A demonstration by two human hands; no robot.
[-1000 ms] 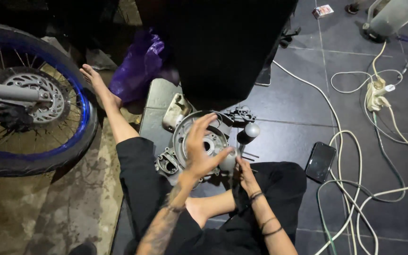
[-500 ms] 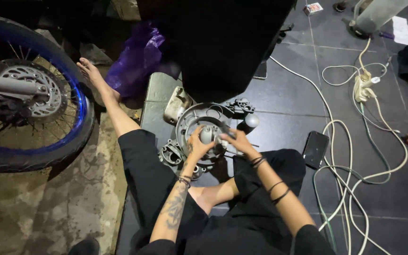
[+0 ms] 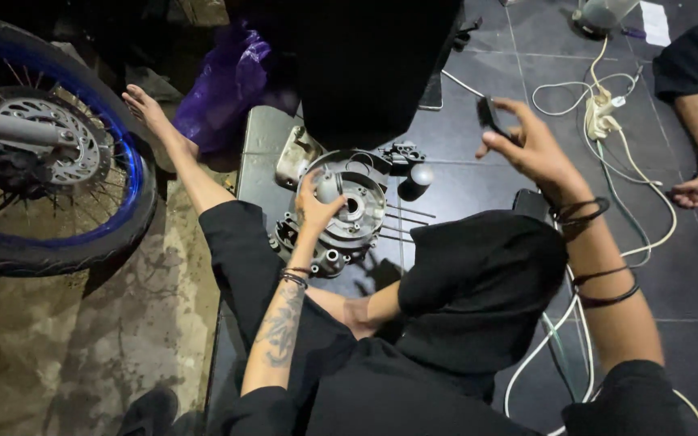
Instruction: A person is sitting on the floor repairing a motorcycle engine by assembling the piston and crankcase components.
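- A spoked motorcycle wheel [image 3: 42, 153] with a blue rim lies at far left.
- The left hand [image 3: 317, 206], forearm extended forward, rests on the round grey engine casing [image 3: 349, 214] on the floor between the person's legs, fingers closed on a small part at its rim.
- The right hand [image 3: 531, 145] is raised, fingers pinching a small dark tool [image 3: 490, 117].
- White cables [image 3: 632, 194] lie at right.

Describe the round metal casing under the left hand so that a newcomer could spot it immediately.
Start at the blue-rimmed wheel, then look right to the floor between the person's legs. The left hand rests on the grey casing, the only large ring-shaped part, with a central hole.
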